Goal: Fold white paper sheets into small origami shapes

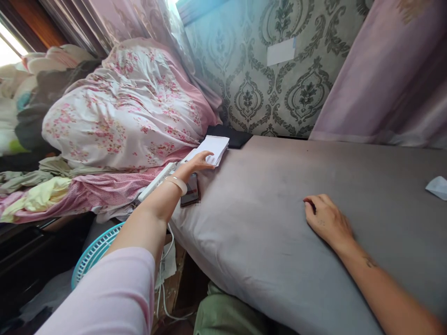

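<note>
My left hand reaches out to a stack of white paper sheets at the far left of the grey-covered bed. Its thumb and a finger are spread apart at the near end of the stack, touching or just over it; I cannot tell which. A pale bangle circles that wrist. Partly behind the forearm, a dark phone lies by the bed's edge. My right hand rests on the sheet with its fingers loosely curled in, and nothing shows in them.
Beside the paper lie a black cloth-like item and a white power strip. Floral bedding is heaped at left, above a blue basket. A white piece of paper sits at the right. White cables hang beside the bed.
</note>
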A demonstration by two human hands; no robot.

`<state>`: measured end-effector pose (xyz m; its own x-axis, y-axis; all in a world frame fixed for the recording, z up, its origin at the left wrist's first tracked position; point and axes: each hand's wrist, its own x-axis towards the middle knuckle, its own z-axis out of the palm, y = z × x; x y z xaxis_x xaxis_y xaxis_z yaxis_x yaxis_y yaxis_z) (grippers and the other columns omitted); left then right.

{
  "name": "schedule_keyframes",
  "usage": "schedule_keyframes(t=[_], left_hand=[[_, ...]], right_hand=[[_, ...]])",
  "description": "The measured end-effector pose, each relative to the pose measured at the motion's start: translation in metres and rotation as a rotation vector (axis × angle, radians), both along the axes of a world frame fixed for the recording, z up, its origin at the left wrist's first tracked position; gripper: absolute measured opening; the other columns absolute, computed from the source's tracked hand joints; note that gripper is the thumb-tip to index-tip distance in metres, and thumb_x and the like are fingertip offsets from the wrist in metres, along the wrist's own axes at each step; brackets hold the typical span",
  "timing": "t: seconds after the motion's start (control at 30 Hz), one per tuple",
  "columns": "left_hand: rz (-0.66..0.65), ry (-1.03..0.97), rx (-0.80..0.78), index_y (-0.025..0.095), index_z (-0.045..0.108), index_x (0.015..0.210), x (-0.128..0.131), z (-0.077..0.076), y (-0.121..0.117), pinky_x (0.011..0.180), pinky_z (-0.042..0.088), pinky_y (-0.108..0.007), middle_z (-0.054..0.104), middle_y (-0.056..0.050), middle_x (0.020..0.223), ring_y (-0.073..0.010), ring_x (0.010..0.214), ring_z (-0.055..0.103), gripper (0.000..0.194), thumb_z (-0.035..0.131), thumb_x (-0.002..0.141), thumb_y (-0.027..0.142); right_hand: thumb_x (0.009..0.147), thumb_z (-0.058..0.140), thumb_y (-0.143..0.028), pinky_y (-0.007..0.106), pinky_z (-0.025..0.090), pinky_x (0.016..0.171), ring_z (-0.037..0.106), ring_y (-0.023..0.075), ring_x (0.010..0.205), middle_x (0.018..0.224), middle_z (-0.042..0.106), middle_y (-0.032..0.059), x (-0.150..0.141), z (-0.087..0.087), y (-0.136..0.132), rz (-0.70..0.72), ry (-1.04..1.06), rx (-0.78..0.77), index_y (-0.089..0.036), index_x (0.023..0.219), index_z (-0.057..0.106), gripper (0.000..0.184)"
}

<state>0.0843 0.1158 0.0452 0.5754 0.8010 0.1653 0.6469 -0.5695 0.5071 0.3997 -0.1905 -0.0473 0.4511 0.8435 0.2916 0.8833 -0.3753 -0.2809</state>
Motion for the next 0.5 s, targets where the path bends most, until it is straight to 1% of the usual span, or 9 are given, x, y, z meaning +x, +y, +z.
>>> schedule_keyframes(t=[0.1, 0.23, 0.4, 0.5], left_hand=[[-0.002, 0.044, -0.034, 0.014, 0.063, 0.113, -0.003, 0.000, 0.004, 0.088, 0.041, -0.029, 0.062, -0.009, 0.113, -0.0265, 0.105, 0.055, 0.063, 0.079, 0.054, 0.029], [-0.013, 0.065, -0.028, 0.014, 0.063, 0.113, -0.006, -0.002, 0.009, 0.085, 0.041, -0.027, 0.063, -0.009, 0.112, -0.0245, 0.101, 0.056, 0.062, 0.078, 0.055, 0.030], [-0.016, 0.057, -0.032, 0.013, 0.065, 0.111, -0.010, -0.007, 0.013, 0.080, 0.041, -0.027, 0.065, -0.006, 0.096, -0.0216, 0.090, 0.056, 0.058, 0.076, 0.058, 0.034], [-0.025, -0.016, -0.043, 0.014, 0.067, 0.105, -0.012, -0.010, 0.017, 0.079, 0.041, -0.027, 0.065, -0.004, 0.088, -0.0211, 0.087, 0.055, 0.055, 0.077, 0.056, 0.037]], right_hand=[[0.089, 0.042, -0.031, 0.032, 0.039, 0.058, 0.060, 0.0203, 0.081, 0.108, 0.063, 0.0059, 0.001, -0.001, 0.001, -0.003, 0.003, 0.009, -0.024, 0.098, 0.064, 0.025], [0.089, 0.042, -0.031, 0.032, 0.038, 0.058, 0.060, 0.0200, 0.080, 0.109, 0.063, 0.0058, 0.002, -0.003, 0.001, 0.000, 0.020, 0.018, -0.024, 0.098, 0.064, 0.025], [0.089, 0.042, -0.031, 0.032, 0.039, 0.058, 0.060, 0.0196, 0.079, 0.108, 0.063, 0.0060, 0.003, -0.003, 0.002, -0.004, 0.018, 0.011, -0.023, 0.098, 0.064, 0.025], [0.089, 0.042, -0.031, 0.032, 0.039, 0.059, 0.060, 0.0194, 0.080, 0.107, 0.063, 0.0061, 0.002, -0.001, 0.002, 0.000, 0.018, 0.004, -0.023, 0.099, 0.064, 0.026]])
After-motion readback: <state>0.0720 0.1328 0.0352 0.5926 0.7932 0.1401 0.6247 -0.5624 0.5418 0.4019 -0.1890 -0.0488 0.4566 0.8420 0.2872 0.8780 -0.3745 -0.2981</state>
